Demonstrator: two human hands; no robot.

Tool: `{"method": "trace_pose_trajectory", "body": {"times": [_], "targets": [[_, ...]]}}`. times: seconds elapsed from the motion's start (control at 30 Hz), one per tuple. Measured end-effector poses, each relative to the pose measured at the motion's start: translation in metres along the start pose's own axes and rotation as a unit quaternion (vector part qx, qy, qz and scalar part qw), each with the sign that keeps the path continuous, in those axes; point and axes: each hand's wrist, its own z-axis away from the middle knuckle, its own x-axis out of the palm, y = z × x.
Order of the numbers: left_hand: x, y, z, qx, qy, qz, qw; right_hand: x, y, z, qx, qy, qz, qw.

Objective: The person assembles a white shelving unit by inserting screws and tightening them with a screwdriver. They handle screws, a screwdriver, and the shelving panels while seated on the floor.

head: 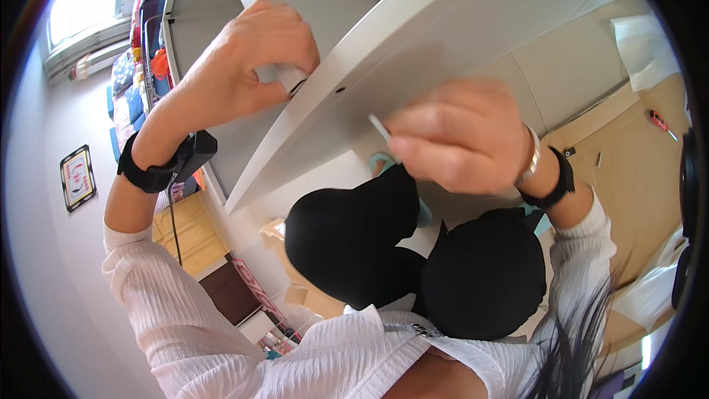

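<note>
A large white furniture panel [476,27] stands on edge before me, with a small dark hole [340,90] near its rim. My left hand [260,55] is curled around a white rail [291,75] at the panel's left face. A dark slot or gap shows where the rail meets the panel. To the right of the panel is my right hand [460,136], blurred, pinching a thin pale stick-like piece [380,127] between thumb and fingers. Its tip points up and left toward the panel; the rest is hidden in my fingers.
Cardboard [631,205] lies at the right, bearing a red-handled screwdriver [658,120], a small black fitting [569,152] and a short metal pin [599,159]. Clear plastic wrap [642,50] lies near it. My knees [354,238] are close below the panel.
</note>
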Motion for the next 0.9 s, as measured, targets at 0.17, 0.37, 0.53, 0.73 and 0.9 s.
{"method": "trace_pose_trajectory", "body": {"times": [0.17, 0.37, 0.53, 0.73, 0.9], "targets": [[0.001, 0.001, -0.001, 0.011, 0.007, -0.017, 1.000, 0.034, 0.012, -0.022, -0.016, 0.132, 0.047, 0.990], [-0.002, 0.000, -0.010, -0.015, 0.019, -0.005, 1.000, 0.027, 0.012, -0.018, -0.017, 0.087, 0.086, 0.992], [0.000, 0.001, -0.012, -0.015, 0.046, 0.024, 0.999, 0.020, 0.005, -0.023, -0.016, 0.039, 0.133, 0.990], [0.002, -0.003, -0.010, 0.003, 0.053, 0.035, 0.998, 0.022, 0.003, -0.024, -0.022, 0.027, 0.157, 0.987], [0.004, -0.004, -0.009, 0.012, 0.060, 0.025, 0.998, 0.024, 0.000, -0.030, -0.002, 0.011, 0.144, 0.989]]}}
